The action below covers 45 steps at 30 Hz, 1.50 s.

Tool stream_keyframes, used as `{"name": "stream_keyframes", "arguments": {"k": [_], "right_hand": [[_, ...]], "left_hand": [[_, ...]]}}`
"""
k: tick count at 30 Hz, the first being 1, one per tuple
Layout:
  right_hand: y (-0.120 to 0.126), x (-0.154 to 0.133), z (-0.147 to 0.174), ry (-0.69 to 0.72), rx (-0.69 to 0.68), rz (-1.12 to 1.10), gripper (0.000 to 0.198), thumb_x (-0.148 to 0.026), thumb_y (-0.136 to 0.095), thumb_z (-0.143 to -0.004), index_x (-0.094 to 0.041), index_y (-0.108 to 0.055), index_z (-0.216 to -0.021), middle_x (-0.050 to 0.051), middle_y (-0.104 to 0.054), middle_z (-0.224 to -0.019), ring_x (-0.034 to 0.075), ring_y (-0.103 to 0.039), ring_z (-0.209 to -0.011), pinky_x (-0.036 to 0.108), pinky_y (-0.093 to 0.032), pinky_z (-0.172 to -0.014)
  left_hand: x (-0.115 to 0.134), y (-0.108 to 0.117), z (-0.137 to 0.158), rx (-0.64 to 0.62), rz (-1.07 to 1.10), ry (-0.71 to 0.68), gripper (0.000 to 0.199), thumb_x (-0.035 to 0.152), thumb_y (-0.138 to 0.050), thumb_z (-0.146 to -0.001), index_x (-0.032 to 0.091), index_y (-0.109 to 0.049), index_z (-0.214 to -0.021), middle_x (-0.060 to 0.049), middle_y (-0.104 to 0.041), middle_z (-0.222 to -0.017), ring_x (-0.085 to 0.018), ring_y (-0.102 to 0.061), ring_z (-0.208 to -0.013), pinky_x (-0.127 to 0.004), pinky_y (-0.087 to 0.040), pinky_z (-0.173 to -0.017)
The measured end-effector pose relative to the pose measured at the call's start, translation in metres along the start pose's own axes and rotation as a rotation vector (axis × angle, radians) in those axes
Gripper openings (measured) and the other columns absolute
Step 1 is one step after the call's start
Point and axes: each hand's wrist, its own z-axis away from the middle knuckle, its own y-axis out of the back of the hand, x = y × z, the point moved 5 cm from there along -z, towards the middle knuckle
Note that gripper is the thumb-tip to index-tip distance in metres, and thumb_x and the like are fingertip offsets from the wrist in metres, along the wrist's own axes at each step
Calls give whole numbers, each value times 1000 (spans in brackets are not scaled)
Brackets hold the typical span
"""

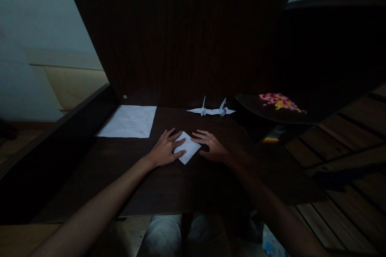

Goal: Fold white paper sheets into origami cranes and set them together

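Note:
A small white folded paper square [188,150] lies on the dark desk in front of me, turned so that a corner points toward me. My left hand [165,148] rests on its left side, fingers spread, with some fingertips on the paper. From the other side, my right hand [212,145] reaches in with its fingers stretched out, the tips at the paper's right edge. Behind the hands stand two white origami cranes [211,111], close together near the back panel. To the left lies a larger white sheet of paper [129,121] with faint creases.
On the right, a raised rounded shelf [250,106] carries a heap of small pink, red and yellow pieces [280,101]. A dark side panel [60,136] borders the desk on the left. The desk's front edge [150,213] lies just above my knees.

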Motion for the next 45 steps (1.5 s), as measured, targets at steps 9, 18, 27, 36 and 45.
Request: {"name": "stream_keyframes", "arguments": {"k": [9, 18, 27, 36, 45], "right_hand": [[2, -3, 0, 7, 104, 16, 39, -21, -58, -75, -25, -64, -113, 5, -57, -129, 27, -43, -123, 54, -33, -101], [11, -11, 0, 91, 219, -19, 23, -23, -56, -81, -22, -70, -100, 6, -68, -108, 24, -55, -100, 46, -44, -88], [14, -11, -1, 135, 266, -118, 17, -26, -56, -83, -21, -70, -92, 6, -71, -96, 21, -59, -89, 40, -46, -84], [12, -6, -1, 36, 302, -129, 26, -34, -54, -86, -20, -66, -103, 8, -69, -94, 21, -59, -87, 37, -48, -81], [9, -5, -3, 9, 333, -200, 28, -35, -55, -85, -18, -65, -105, 7, -63, -84, 17, -60, -74, 33, -52, -72]], "left_hand": [[8, 6, -1, 44, 104, -163, 32, 25, -42, -92, 19, -64, -114, -8, -60, -126, -21, -50, -119, -40, -42, -102], [10, 4, 0, -13, 144, -125, 42, 44, -43, -91, 19, -59, -121, -5, -55, -132, -20, -42, -129, -38, -35, -108], [10, 6, -1, -26, 149, -143, 47, 49, -46, -88, 18, -59, -120, -7, -55, -132, -21, -43, -128, -38, -35, -107], [11, 7, 0, -51, 169, -118, 41, 43, -45, -90, 18, -60, -119, -7, -55, -132, -21, -43, -128, -39, -34, -108], [20, 9, 2, -80, 290, -146, 44, 40, -47, -89, 21, -53, -128, -7, -56, -131, -21, -48, -124, -40, -37, -106]]}}
